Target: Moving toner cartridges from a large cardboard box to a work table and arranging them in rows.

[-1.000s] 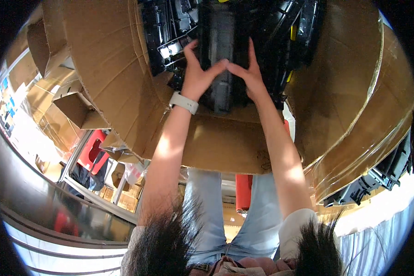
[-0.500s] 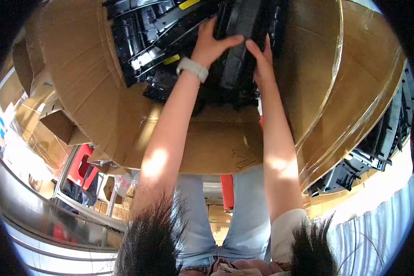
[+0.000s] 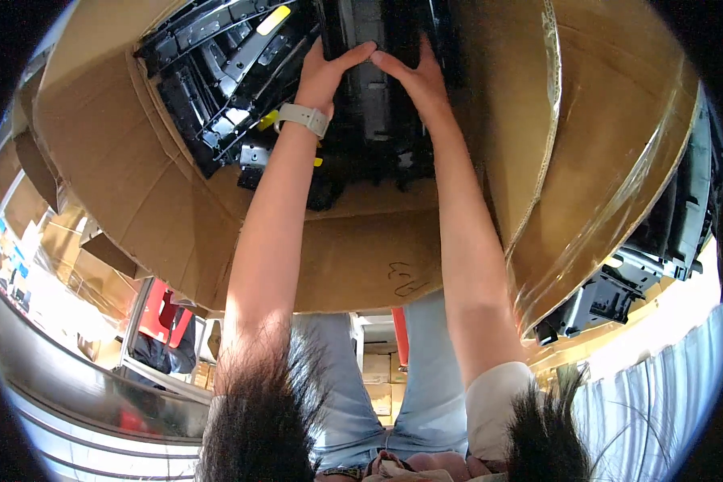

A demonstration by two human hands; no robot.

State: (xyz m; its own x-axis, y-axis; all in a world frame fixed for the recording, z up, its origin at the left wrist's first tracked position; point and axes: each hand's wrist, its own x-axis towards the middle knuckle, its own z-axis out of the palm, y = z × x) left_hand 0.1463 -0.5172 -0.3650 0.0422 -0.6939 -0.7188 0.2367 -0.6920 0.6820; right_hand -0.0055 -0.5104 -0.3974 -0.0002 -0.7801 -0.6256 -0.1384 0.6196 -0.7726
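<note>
A long black plastic part [image 3: 369, 100] lies lengthwise inside a large cardboard box, pointing away from me. My left hand [image 3: 323, 79] grips its left side, with the thumb laid over the top face. On the opposite side my right hand [image 3: 424, 84] holds it the same way. The two thumb tips almost meet at the middle of the part. Its far end runs out of the picture, and the other fingers are partly hidden down its sides. Left of it, more black plastic parts [image 3: 209, 96] with yellow tags [image 3: 273, 20] are piled in the box.
The cardboard box's near wall [image 3: 353, 257] stands in front of my legs; its torn right edge [image 3: 550, 120] rises beside my right arm. Further black parts [image 3: 610, 293] lie outside at the right. A red plastic object [image 3: 165, 313] and a metal rail [image 3: 64, 377] are at the left.
The hands, the part and the box have all shifted left in the picture. My right fingers, more visible before, now go down the part's side.
</note>
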